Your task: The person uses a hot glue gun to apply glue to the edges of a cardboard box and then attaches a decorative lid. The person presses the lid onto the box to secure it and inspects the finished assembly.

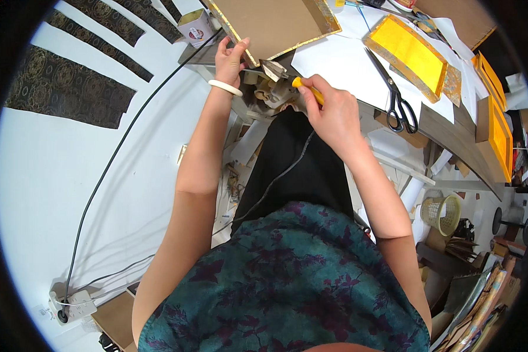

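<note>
My left hand is closed on the near left edge of a shallow tray-like box, with a plain brown inside and gold-patterned edging. My right hand grips the yellow handle of what looks like a small electric iron, its wedge-shaped metal head pointing left. That head is close to the box's near corner; whether they touch, I cannot tell. A dark cord hangs from below my right hand across my lap. A white bangle circles my left wrist.
Black-handled scissors lie on white paper beside a yellow-lined tray. More yellow-lined pieces stand at the right edge. Dark patterned strips hang left. A black cable rises from a power strip. A basket stands lower right.
</note>
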Motion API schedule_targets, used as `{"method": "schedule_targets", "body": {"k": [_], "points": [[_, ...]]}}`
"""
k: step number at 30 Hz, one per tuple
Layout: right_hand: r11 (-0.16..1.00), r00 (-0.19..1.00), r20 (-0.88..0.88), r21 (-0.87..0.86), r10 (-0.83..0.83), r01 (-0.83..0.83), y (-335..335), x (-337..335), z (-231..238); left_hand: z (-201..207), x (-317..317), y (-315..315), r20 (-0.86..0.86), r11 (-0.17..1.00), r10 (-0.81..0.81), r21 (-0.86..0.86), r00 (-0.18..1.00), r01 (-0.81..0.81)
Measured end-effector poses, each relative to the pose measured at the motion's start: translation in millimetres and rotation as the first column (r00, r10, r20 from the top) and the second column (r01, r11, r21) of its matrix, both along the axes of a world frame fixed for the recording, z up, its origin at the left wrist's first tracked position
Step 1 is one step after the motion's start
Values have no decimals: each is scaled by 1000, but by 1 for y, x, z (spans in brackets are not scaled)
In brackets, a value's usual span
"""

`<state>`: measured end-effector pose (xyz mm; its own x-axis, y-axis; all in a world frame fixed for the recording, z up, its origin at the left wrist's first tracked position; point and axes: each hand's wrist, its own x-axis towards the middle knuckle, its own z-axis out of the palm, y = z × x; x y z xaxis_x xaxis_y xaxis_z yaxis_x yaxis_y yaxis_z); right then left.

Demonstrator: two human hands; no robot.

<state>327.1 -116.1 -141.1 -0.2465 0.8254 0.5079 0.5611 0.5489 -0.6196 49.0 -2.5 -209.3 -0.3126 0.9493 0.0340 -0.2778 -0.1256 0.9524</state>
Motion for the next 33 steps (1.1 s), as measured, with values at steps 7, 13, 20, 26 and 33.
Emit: {"method": "schedule_targets", "body": {"k": [7,13,20,26,33], "points": [[1000,994,110,-13,-26,28,-5,-12,-6,0,7,-6,-11,999,24,36,1000,-24],[996,945,323,-83,57,-31,6,3,43,-9,16,-14,-207,981,51,195,977,-10],[964,809,528,-195,259,-181,42,16,47,-21,26,-33,-455,933,78,347,887,96],[943,795,508,-215,332,-256,50,25,23,-28,27,-36,-521,901,104,411,847,142],[939,781,522,-175,343,-296,65,14,22,-28,23,-36,-543,893,102,420,834,164]]}}
